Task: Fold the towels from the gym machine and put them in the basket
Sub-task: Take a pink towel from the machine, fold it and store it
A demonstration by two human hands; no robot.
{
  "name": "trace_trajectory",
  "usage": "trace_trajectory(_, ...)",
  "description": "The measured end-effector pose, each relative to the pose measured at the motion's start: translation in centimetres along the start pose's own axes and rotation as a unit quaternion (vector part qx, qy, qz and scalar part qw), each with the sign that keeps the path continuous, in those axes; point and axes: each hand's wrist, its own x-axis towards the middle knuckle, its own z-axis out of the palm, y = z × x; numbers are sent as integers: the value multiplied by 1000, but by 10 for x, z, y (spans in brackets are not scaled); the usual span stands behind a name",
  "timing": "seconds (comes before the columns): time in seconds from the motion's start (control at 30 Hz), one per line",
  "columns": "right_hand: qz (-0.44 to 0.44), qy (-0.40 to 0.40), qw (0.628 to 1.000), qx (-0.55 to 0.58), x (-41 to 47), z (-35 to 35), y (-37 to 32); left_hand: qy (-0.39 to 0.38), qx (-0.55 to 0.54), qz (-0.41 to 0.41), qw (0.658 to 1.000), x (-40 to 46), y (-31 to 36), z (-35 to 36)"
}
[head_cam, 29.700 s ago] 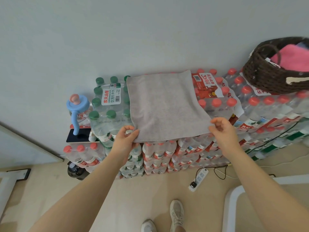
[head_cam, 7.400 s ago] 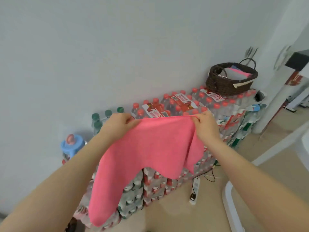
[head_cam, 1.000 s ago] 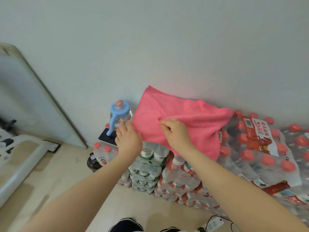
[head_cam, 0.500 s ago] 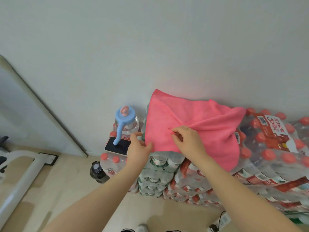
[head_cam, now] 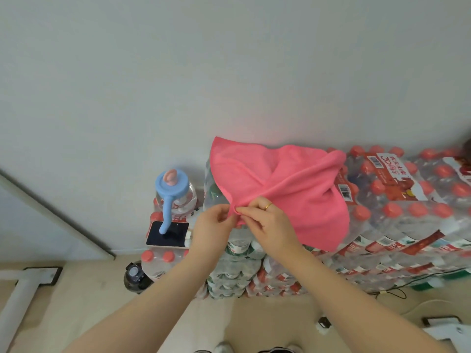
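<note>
A pink towel (head_cam: 288, 189) lies rumpled on top of the stacked packs of water bottles (head_cam: 397, 215), its far left corner up against the wall. My left hand (head_cam: 211, 230) and my right hand (head_cam: 267, 222) meet at the towel's near left corner and both pinch the cloth there. A lobe of the towel hangs over the front of the stack to the right of my right hand. Only a dark sliver of the basket (head_cam: 467, 146) shows at the right edge.
A large water jug with a blue pump (head_cam: 172, 189) stands left of the towel, with a dark phone (head_cam: 167, 234) in front of it. A black bottle (head_cam: 133, 275) sits on the floor. A cable (head_cam: 397, 293) trails at the lower right beside a white frame.
My two hands have drawn together at the towel's near left corner, where before they were a little apart. The view has shifted slightly left and down.
</note>
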Motion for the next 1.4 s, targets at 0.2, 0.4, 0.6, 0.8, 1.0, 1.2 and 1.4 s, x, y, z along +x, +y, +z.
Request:
trace_trajectory(0.2, -15, -2, 998, -59, 0, -8, -1, -74, -51, -34, 995, 5, 12, 2)
trace_trajectory(0.4, -46, -26, 993, -104, -2, -13, 8, -113, -94, -63, 987, 11, 22, -1)
trace_trajectory(0.6, -51, -66, 984, -160, 0, -21, 3, -136, -103, -50, 984, 8, 29, 4)
trace_trajectory(0.8, 0, -49, 997, -66, 2, -29, -4, -120, -208, -89, 967, 8, 32, 12)
trace_trajectory(1.0, 89, -34, 995, -18, 1, -30, -12, -106, -184, -107, 971, 9, 37, 22)
trace_trajectory(1.2, 138, 10, 986, -94, -9, -47, -10, -105, -219, -70, 968, 9, 50, 19)
trace_trajectory(1.4, 260, 65, 938, -219, -30, -95, 22, -141, -303, -90, 938, 11, 80, 27)
